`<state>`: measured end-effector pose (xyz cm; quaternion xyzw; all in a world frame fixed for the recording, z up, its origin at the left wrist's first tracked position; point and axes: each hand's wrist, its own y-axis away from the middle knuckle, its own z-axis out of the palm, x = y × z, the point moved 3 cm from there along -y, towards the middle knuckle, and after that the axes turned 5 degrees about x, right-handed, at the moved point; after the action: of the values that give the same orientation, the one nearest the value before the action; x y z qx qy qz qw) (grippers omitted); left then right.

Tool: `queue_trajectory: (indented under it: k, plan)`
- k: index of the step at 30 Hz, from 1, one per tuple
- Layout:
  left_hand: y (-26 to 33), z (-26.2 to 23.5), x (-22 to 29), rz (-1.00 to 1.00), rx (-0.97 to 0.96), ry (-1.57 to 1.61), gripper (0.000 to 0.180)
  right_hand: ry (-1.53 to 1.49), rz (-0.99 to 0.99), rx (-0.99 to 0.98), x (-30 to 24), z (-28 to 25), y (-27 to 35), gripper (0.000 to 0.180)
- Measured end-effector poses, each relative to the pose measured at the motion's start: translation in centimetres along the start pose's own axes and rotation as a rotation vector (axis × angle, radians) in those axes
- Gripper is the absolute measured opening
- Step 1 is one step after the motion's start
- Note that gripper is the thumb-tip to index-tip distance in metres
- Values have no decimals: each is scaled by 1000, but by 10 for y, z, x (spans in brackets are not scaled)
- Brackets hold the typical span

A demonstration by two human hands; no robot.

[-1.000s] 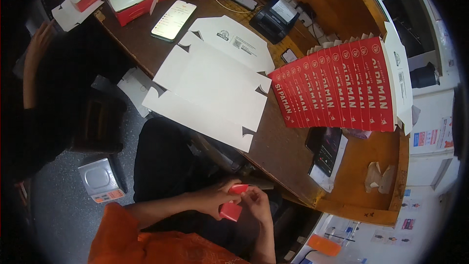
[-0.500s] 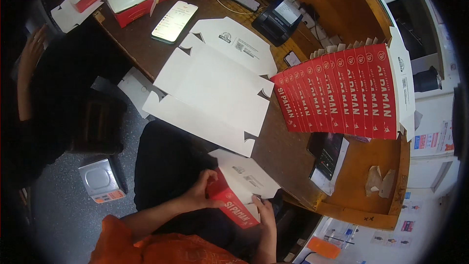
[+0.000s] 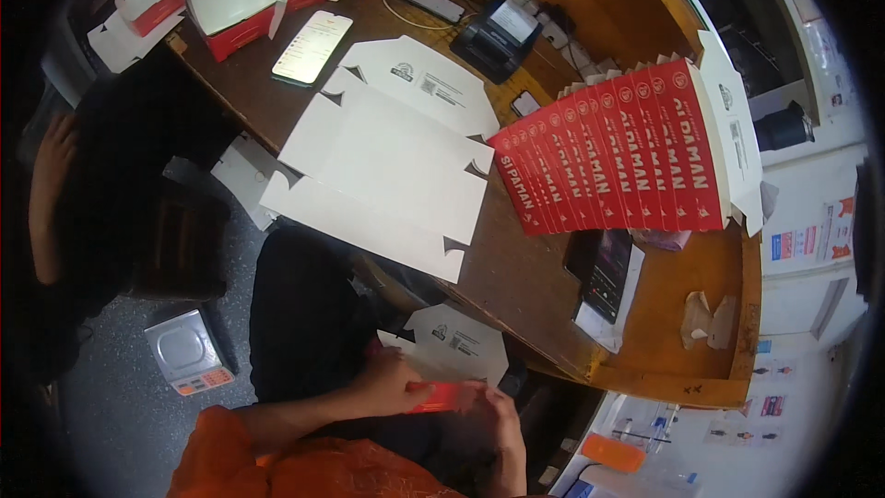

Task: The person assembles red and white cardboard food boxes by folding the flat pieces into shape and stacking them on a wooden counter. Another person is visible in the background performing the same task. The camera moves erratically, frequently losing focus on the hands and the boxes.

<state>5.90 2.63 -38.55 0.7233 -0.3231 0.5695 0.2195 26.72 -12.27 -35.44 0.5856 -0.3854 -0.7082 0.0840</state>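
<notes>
Both my hands hold a red and white cardboard box blank (image 3: pixel 454 350) in my lap, below the table's near edge. My left hand (image 3: pixel 392 383) grips its left side. My right hand (image 3: pixel 498 406) grips the red part at the lower right, and the white flap sticks up toward the table. On the wooden table (image 3: pixel 516 277) lies a large flat white box blank (image 3: pixel 387 166). To its right stands a fanned row of several red folded boxes (image 3: pixel 618 157).
A phone (image 3: pixel 312 46) and a small black printer (image 3: pixel 502 32) lie at the table's far side, with red and white boxes (image 3: pixel 244 0) behind. A small scale (image 3: pixel 189 350) sits on the floor at left. Another person's arm (image 3: pixel 46 184) shows at far left.
The box blank in my hands has turned: half a second ago its red printed face showed, now the white flap faces up. A second ago it was only a small red piece between my fingers.
</notes>
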Motion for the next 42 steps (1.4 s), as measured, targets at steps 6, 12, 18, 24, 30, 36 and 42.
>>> queue_trajectory:
  k: [6, 12, 18, 24, 30, 36, 42]
  plan:
    - [7, -13, 11, -134, -115, -84, 46, 644, -612, -43, -7, 57, 9, 36]
    - [31, -2, 7, 9, -89, -129, 45, 536, -546, 146, -5, 62, 11, 33]
    - [32, -6, 12, -43, -33, -94, 41, 204, -158, -82, 15, 56, 18, 31]
    - [31, 2, 17, 10, -53, -90, 40, 448, -363, -78, 23, 55, 21, 28]
    - [31, 9, 17, -76, -132, 262, 40, 643, -327, 135, 20, 55, 16, 27]
    - [21, 1, -52, -508, 61, 281, 78, 395, -576, 239, 26, 51, 31, 49]
    - [35, 16, -57, -564, 38, 550, 58, 208, -417, 464, 46, 49, 37, 37]
